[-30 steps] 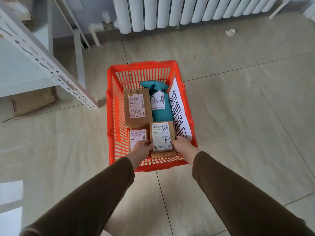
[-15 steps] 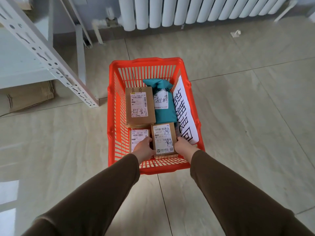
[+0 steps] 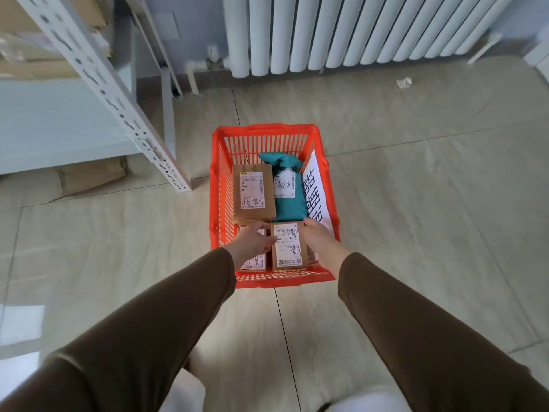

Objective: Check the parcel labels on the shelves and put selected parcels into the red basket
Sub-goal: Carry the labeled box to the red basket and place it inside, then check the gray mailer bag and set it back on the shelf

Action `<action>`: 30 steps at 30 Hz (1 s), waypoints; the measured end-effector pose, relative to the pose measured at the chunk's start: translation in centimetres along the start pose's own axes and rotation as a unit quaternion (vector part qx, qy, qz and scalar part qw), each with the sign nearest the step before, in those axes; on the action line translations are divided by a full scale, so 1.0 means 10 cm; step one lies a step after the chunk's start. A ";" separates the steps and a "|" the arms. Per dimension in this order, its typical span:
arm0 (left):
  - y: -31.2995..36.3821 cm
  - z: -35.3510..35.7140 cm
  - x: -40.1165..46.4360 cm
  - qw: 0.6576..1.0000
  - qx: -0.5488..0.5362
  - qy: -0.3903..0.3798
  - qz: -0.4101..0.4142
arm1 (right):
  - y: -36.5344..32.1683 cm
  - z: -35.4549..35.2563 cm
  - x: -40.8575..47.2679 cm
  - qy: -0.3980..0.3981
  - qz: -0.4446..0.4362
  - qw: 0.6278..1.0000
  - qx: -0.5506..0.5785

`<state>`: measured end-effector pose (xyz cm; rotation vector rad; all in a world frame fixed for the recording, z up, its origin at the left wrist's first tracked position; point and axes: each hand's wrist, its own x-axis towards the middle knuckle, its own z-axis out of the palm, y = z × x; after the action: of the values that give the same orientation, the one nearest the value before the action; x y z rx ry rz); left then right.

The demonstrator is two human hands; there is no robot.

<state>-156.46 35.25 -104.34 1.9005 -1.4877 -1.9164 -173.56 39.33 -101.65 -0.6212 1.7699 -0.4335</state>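
Both hands reach into the red basket [image 3: 218, 203] on the floor — left hand [image 3: 255, 242] and right hand [image 3: 315, 239] clasp a small labelled parcel [image 3: 288, 247] by its sides, near a teal bag [image 3: 287, 200] and another box [image 3: 252, 195].

We see the red basket [image 3: 219, 185] standing on the floor with four parcels inside. Two brown boxes [image 3: 252, 193] [image 3: 288, 246] lie flat, labels up, beside a teal bag [image 3: 286, 188]; a third box [image 3: 254, 261] is partly hidden.

Small box [image 3: 288, 246] lower, seemingly set down
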 end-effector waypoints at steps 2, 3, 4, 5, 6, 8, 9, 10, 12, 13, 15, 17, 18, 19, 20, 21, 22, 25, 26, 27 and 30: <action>0.29 -0.20 -0.36 1.000 -0.016 0.015 0.014 | -0.37 -0.07 -0.44 0.015 -0.021 1.000 0.010; 0.45 -0.31 -0.57 0.999 -0.023 0.020 0.020 | -0.58 -0.10 -0.69 0.018 -0.035 0.999 0.006; 0.60 -0.43 -0.78 0.999 -0.033 0.026 0.023 | -0.78 -0.13 -0.93 0.020 -0.054 0.998 0.001; 0.75 -0.54 -0.99 0.998 -0.045 0.034 0.029 | -0.96 -0.16 -1.13 0.020 -0.074 0.997 -0.003; 0.90 -0.67 -1.23 0.997 -0.059 0.042 0.036 | -1.14 -0.19 -1.36 0.021 -0.098 0.995 -0.009; 1.19 -0.93 -1.73 0.992 -0.089 0.067 0.055 | -1.53 -0.23 -1.84 0.016 -0.140 0.990 -0.016; 1.33 -1.06 -1.98 0.989 -0.103 0.084 0.065 | -1.72 -0.25 -2.06 0.012 -0.155 0.988 -0.018; 1.48 -1.19 -2.26 0.985 -0.116 0.100 0.072 | -1.92 -0.26 -2.30 0.008 -0.171 0.985 -0.024; 1.75 -1.46 -2.82 0.977 -0.145 0.132 0.087 | -2.34 -0.28 -2.79 0.012 -0.206 0.978 -0.041; 1.87 -1.61 -3.10 0.971 -0.159 0.148 0.098 | -2.55 -0.28 -3.05 0.015 -0.225 0.973 -0.052; 2.08 -1.91 -3.67 0.959 -0.183 0.180 0.122 | -2.96 -0.26 -3.56 0.008 -0.258 0.964 -0.070; 2.28 -2.20 -4.23 0.946 -0.202 0.211 0.142 | -3.36 -0.19 -4.02 -0.008 -0.292 0.953 -0.086; 2.36 -2.35 -4.50 0.938 -0.212 0.228 0.150 | -3.56 -0.14 -4.25 -0.014 -0.311 0.946 -0.091; 2.42 -2.49 -4.77 0.931 -0.223 0.244 0.157 | -3.74 -0.08 -4.48 -0.022 -0.329 0.940 -0.091; 2.45 -2.62 -5.01 0.923 -0.234 0.259 0.164 | -3.91 -0.01 -4.69 -0.030 -0.346 0.934 -0.088; 2.47 -2.76 -5.27 0.914 -0.246 0.274 0.172 | -4.07 0.09 -4.89 -0.041 -0.363 0.927 -0.088; 2.48 -2.88 -5.45 0.907 -0.253 0.284 0.180 | -4.20 0.17 -5.05 -0.048 -0.374 0.922 -0.093; 2.36 -3.29 -6.02 0.888 -0.272 0.314 0.199 | -4.55 0.55 -5.50 -0.075 -0.417 0.898 -0.118; 2.30 -3.43 -6.18 0.881 -0.280 0.321 0.206 | -4.65 0.70 -5.63 -0.084 -0.427 0.892 -0.121; 2.23 -3.59 -6.33 0.874 -0.288 0.328 0.213 | -4.75 0.87 -5.73 -0.092 -0.436 0.887 -0.122; 1.94 -4.07 -6.67 0.857 -0.304 0.351 0.223 | -4.97 1.44 -6.00 -0.112 -0.459 0.874 -0.117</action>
<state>-119.09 44.14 -33.63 1.5096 -0.8436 -1.0932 -137.93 37.00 -30.87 -1.6305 1.2154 -0.7500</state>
